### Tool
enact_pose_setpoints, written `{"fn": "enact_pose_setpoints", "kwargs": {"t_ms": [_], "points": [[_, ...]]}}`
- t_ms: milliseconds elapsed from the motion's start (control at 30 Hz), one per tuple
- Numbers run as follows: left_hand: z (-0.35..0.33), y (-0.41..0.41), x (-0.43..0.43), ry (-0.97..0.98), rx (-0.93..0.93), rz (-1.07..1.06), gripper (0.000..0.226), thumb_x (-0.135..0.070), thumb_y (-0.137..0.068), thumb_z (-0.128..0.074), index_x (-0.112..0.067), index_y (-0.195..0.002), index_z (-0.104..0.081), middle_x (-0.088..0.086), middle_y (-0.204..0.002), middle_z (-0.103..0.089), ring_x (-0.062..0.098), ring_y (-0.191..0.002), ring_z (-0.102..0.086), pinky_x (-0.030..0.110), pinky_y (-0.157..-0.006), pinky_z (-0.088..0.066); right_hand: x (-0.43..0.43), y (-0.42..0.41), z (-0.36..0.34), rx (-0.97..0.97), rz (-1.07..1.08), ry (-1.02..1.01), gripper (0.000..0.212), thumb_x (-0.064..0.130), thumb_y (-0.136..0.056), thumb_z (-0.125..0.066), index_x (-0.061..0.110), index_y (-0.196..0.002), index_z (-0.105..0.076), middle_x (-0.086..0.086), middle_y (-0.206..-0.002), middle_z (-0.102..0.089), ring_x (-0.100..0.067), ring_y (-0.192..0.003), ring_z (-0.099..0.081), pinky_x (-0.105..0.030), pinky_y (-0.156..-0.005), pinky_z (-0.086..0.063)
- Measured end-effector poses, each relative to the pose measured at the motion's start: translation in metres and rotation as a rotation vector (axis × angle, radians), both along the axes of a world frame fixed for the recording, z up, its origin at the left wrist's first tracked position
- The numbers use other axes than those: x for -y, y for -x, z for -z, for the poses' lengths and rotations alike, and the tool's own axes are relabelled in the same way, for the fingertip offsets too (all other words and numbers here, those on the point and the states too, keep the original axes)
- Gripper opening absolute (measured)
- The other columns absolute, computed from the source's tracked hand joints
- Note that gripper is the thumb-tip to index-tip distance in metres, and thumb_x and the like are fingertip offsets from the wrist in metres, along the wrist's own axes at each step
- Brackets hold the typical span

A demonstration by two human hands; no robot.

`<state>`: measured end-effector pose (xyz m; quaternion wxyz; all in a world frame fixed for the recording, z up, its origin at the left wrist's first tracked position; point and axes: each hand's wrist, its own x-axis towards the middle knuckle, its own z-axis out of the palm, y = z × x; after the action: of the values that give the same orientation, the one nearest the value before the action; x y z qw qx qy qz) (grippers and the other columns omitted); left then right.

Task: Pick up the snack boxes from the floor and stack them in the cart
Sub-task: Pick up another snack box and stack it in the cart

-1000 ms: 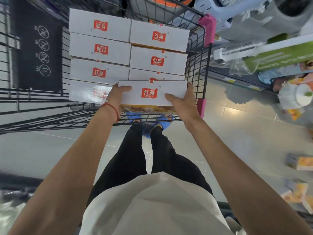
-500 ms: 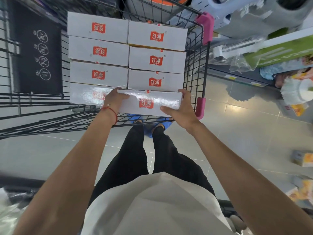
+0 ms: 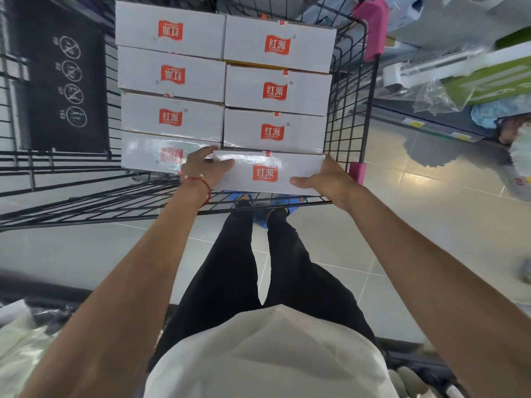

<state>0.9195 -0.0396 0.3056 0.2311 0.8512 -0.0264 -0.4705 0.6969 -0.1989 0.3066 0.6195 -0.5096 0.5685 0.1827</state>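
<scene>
Head view: looks straight down past a white shirt (image 3: 267, 354) and black trousers (image 3: 230, 268) onto a wire cart (image 3: 346, 110) in the upper middle of the frame
Held snack box (image 3: 268, 172): white with a red logo, lying flat just above frame centre, at the near end of the cart's right-hand row; its far edge meets the next box, and what lies under it cannot be told
Left hand (image 3: 205, 168): grips the box's left end, thumb laid on the top face, fingers curled over the far left corner
Right hand (image 3: 327, 182): grips the box's right end, thumb stretched along the near edge of the top face, fingers wrapped round the end and mostly hidden
Red string bracelet (image 3: 202, 185): on the left wrist
Left row of boxes (image 3: 171, 76): four white boxes side by side, the nearest glossy with glare and partly behind the left hand
Right row of boxes (image 3: 277, 90): three boxes beyond the held one, logos upright to the viewer
Pink caps (image 3: 373, 27): on the cart's right corner posts, upper right of centre
Black panel (image 3: 64, 81): upper left, printed with four white circular symbols
Floor (image 3: 416, 225): pale grey tiles, right and lower left
Blue shoes (image 3: 260, 219): seen through the cart's near wire edge
Shelf goods (image 3: 488, 79): upper right, blurred
</scene>
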Motion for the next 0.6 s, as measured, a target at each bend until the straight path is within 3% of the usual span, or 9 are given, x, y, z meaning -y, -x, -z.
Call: {"fn": "enact_pose_setpoints", "kwargs": {"t_ms": [67, 133, 233, 367, 467, 533, 600], "points": [[0.005, 0.002, 0.002, -0.025, 0.032, 0.034, 0.058, -0.038, -0.081, -0.078, -0.025, -0.135, -0.062, 0.007, -0.134, -0.063, 0.028, -0.124, -0.058, 0.040, -0.109, -0.046, 0.004, 0.001, 0.011, 0.004, 0.013, -0.039, 0.081, 0.011, -0.073, -0.094, 0.014, -0.142, -0.050, 0.000, -0.129, -0.067, -0.017, -0.120, -0.063, -0.032, -0.103, -0.054], [0.010, 0.002, 0.004, -0.055, 0.065, 0.073, 0.057, -0.037, -0.080, -0.079, -0.023, -0.133, -0.064, 0.006, -0.139, -0.060, 0.028, -0.128, -0.056, 0.039, -0.111, -0.044, 0.005, 0.002, 0.020, 0.015, 0.015, -0.072, 0.084, 0.010, -0.070, -0.095, 0.015, -0.142, -0.051, -0.002, -0.131, -0.068, -0.019, -0.122, -0.063, -0.038, -0.110, -0.051], [0.012, 0.001, 0.010, -0.085, 0.155, 0.098, 0.044, -0.028, -0.082, -0.077, -0.022, -0.126, -0.069, 0.003, -0.135, -0.064, 0.023, -0.125, -0.059, 0.031, -0.109, -0.044, 0.008, 0.005, 0.034, 0.007, 0.022, -0.073, 0.080, 0.006, -0.073, -0.093, 0.013, -0.141, -0.050, -0.001, -0.130, -0.067, -0.016, -0.119, -0.062, -0.030, -0.103, -0.050], [0.018, -0.001, 0.008, -0.138, 0.237, 0.119, 0.030, -0.014, -0.087, -0.068, -0.013, -0.117, -0.074, 0.005, -0.125, -0.070, 0.026, -0.118, -0.064, 0.033, -0.102, -0.050, 0.008, 0.006, 0.049, 0.007, 0.011, -0.073, 0.057, -0.001, -0.082, -0.084, 0.017, -0.126, -0.053, 0.007, -0.107, -0.066, -0.005, -0.096, -0.061, -0.021, -0.087, -0.049], [0.023, 0.003, 0.008, -0.163, 0.228, 0.158, 0.025, -0.009, -0.088, -0.069, -0.006, -0.112, -0.075, 0.010, -0.118, -0.072, 0.029, -0.113, -0.066, 0.036, -0.102, -0.051, 0.010, 0.007, 0.062, -0.011, 0.022, -0.093, 0.063, 0.004, -0.080, -0.088, 0.013, -0.130, -0.051, 0.004, -0.116, -0.066, -0.013, -0.108, -0.062, -0.026, -0.095, -0.048], [0.028, 0.004, 0.010, -0.163, 0.265, 0.208, 0.021, -0.012, -0.083, -0.074, -0.018, -0.103, -0.077, 0.001, -0.107, -0.074, 0.019, -0.101, -0.068, 0.028, -0.097, -0.051, 0.012, 0.007, 0.069, -0.010, 0.009, -0.115, 0.078, 0.008, -0.076, -0.092, 0.012, -0.141, -0.048, 0.001, -0.128, -0.066, -0.016, -0.117, -0.062, -0.028, -0.100, -0.050], [0.027, 0.005, 0.012, -0.183, 0.271, 0.233, 0.021, -0.013, -0.082, -0.075, -0.027, -0.097, -0.073, -0.004, -0.100, -0.074, 0.015, -0.093, -0.067, 0.023, -0.087, -0.049, 0.014, 0.010, 0.073, -0.006, 0.012, -0.114, 0.079, 0.006, -0.076, -0.091, 0.013, -0.143, -0.049, -0.001, -0.130, -0.066, -0.014, -0.114, -0.063, -0.029, -0.103, -0.050]]}}
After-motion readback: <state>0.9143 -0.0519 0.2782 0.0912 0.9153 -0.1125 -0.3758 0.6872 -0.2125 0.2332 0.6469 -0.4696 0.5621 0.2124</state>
